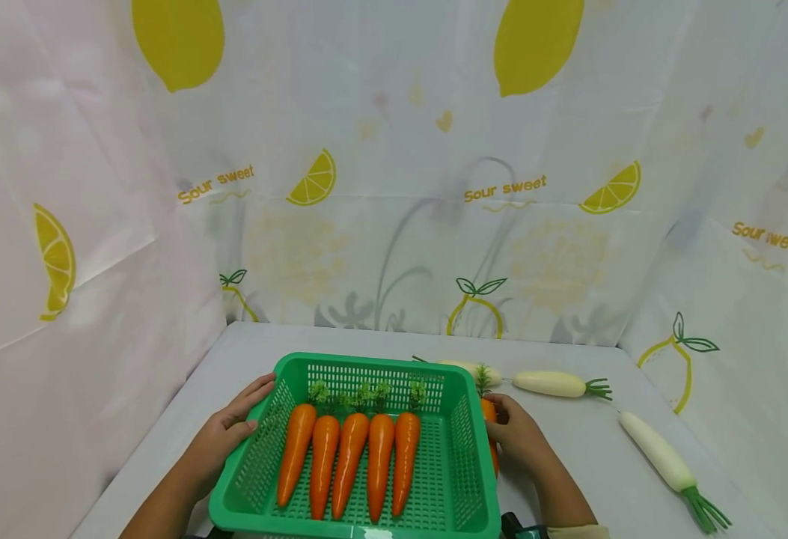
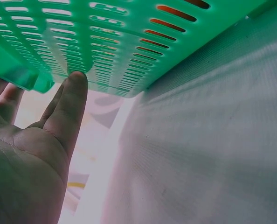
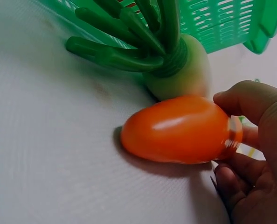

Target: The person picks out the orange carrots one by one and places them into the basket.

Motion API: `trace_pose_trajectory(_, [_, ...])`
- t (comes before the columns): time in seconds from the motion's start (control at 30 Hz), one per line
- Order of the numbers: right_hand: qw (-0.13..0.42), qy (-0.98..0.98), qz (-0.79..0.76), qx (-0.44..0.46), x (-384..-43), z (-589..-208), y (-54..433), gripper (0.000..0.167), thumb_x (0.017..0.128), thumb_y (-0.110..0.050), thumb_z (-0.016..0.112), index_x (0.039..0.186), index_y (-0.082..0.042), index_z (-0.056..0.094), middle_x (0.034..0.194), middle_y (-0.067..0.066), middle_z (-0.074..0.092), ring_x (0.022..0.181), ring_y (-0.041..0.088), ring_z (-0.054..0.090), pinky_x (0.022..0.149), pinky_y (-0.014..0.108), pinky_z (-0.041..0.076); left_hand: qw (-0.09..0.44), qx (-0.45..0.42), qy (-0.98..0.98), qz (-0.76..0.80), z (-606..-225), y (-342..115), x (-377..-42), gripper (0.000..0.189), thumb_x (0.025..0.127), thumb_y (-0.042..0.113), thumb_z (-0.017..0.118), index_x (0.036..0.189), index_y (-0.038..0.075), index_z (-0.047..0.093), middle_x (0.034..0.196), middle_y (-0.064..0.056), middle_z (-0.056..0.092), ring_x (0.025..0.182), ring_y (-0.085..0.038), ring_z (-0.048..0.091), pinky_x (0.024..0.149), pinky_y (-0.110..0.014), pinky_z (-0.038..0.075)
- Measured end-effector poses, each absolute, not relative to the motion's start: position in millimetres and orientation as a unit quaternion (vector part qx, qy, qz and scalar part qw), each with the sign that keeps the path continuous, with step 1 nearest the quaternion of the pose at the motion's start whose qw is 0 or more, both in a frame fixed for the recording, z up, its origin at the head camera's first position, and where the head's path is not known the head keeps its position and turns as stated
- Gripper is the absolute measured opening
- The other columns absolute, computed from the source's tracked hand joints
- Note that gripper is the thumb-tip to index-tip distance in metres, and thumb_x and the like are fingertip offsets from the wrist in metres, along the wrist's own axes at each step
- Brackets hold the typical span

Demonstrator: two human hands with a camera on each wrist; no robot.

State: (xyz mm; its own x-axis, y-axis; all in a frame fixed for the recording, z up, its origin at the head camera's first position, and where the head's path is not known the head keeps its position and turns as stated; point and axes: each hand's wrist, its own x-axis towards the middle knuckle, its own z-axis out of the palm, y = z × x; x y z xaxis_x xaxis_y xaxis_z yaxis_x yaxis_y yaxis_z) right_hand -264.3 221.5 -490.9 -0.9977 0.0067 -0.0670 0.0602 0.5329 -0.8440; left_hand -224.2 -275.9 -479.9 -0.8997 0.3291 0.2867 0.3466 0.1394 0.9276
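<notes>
A green plastic basket (image 1: 449, 464) holds several orange carrots (image 1: 352, 457) side by side, leafy tops toward the back. My left hand (image 1: 228, 430) rests against the basket's left side, its thumb at the rim. In the left wrist view, an extended finger (image 2: 71, 100) touches the slotted outer wall. Just outside the basket's right wall, my right hand (image 1: 518, 430) pinches another carrot (image 3: 180, 130) near its leafy end, low over the tabletop. Between that carrot and the basket lies a white radish (image 3: 194, 65) with thick green stems, hidden from the head view.
Behind the basket's right corner lies a white radish (image 1: 471, 370), partly hidden. Beside it is a second radish (image 1: 548, 383), and a third (image 1: 663, 453) lies farther right on the white table (image 1: 575, 442). Lemon-printed cloth (image 1: 394, 247) encloses the back and sides.
</notes>
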Motion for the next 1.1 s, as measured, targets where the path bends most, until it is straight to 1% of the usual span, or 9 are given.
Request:
trace_pose_trajectory(0.13, [0.026,0.875,-0.484,0.020,-263.0,-490.3,221.4,0.051,0.101,-0.025,0.070,0.147,-0.008,0.055,0.143,0.015,0.062,0.127,0.033,0.059,0.105,0.055,0.049,0.008,-0.225,-0.755,-0.616,-480.4,-275.7,-224.3,0.054,0.109,0.004,0.041,0.162,0.001,0.034,0.175,0.002,0.022,0.145,0.020,0.021,0.105,-0.006,0.030])
trace_pose_trajectory(0.33, [0.022,0.870,-0.493,0.024,-261.0,-489.6,222.9,0.051,0.100,-0.025,0.071,0.146,-0.009,0.056,0.145,0.016,0.060,0.126,0.033,0.060,0.098,0.049,0.054,0.006,-0.218,-0.758,-0.614,-479.5,-275.4,-224.3,0.054,0.109,0.005,0.042,0.163,0.004,0.035,0.175,-0.001,0.021,0.145,0.020,0.021,0.104,-0.005,0.030])
trace_pose_trajectory(0.57, [0.027,0.866,-0.499,0.037,-261.2,-489.7,224.7,0.052,0.100,-0.026,0.070,0.148,-0.011,0.054,0.149,0.017,0.055,0.128,0.034,0.058,0.092,0.046,0.057,0.006,-0.218,-0.757,-0.616,-480.0,-275.5,-224.3,0.054,0.109,0.005,0.042,0.162,0.004,0.036,0.175,-0.003,0.021,0.145,0.020,0.022,0.104,-0.006,0.031])
trace_pose_trajectory(0.67, [0.027,0.863,-0.503,0.039,-261.1,-490.4,225.0,0.052,0.101,-0.024,0.068,0.149,-0.012,0.053,0.151,0.018,0.053,0.129,0.036,0.058,0.090,0.045,0.058,0.004,-0.219,-0.756,-0.617,-480.1,-275.5,-224.3,0.054,0.109,0.004,0.042,0.162,0.003,0.036,0.176,-0.004,0.020,0.145,0.021,0.022,0.104,-0.006,0.032])
trace_pose_trajectory(0.8, [0.020,0.860,-0.508,0.038,-260.3,-491.1,225.3,0.054,0.100,-0.021,0.066,0.151,-0.012,0.052,0.152,0.019,0.051,0.131,0.039,0.058,0.089,0.047,0.059,0.004,-0.219,-0.757,-0.616,-479.9,-275.2,-224.0,0.054,0.109,0.005,0.042,0.162,0.003,0.036,0.176,-0.006,0.019,0.145,0.021,0.021,0.104,-0.006,0.030])
trace_pose_trajectory(0.93, [0.018,0.859,-0.510,0.036,-259.4,-490.1,225.4,0.056,0.099,-0.022,0.066,0.152,-0.011,0.050,0.153,0.020,0.050,0.131,0.040,0.058,0.089,0.047,0.059,0.006,-0.217,-0.761,-0.612,-479.1,-274.8,-223.4,0.053,0.110,0.006,0.042,0.162,0.004,0.036,0.176,-0.007,0.019,0.145,0.021,0.020,0.103,-0.005,0.029])
trace_pose_trajectory(1.1, [0.020,0.857,-0.514,0.033,-259.8,-489.5,225.2,0.057,0.099,-0.022,0.067,0.152,-0.011,0.050,0.153,0.021,0.049,0.129,0.039,0.058,0.089,0.046,0.059,0.005,-0.217,-0.759,-0.613,-479.3,-275.2,-223.3,0.053,0.110,0.007,0.042,0.162,0.004,0.036,0.176,-0.006,0.019,0.145,0.021,0.020,0.104,-0.005,0.029])
